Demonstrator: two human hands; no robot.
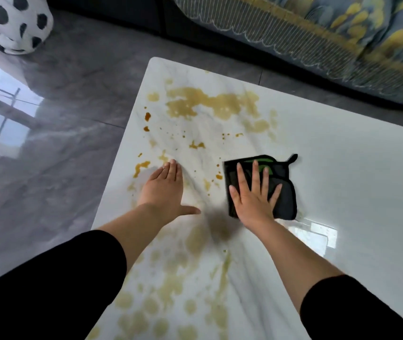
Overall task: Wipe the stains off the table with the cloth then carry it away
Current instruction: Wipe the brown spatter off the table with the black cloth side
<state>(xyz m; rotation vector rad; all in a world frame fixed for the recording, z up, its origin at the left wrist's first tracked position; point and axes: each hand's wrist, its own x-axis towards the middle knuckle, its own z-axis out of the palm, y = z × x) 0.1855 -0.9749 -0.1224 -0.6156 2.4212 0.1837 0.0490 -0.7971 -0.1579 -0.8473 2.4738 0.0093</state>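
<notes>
The black-and-green cloth (286,200) lies flat on the white bench (355,168), pinned under the right hand (254,195), whose fingers are straight and spread, pressing rather than gripping. The left hand (163,190) rests flat on the bench just left of the cloth, fingers straight, holding nothing. The brown stains (195,101) lie to the left of the cloth, in a band running from far to near. The right hand, being on the cloth, probably has to sweep it leftward first, then along that band.
</notes>
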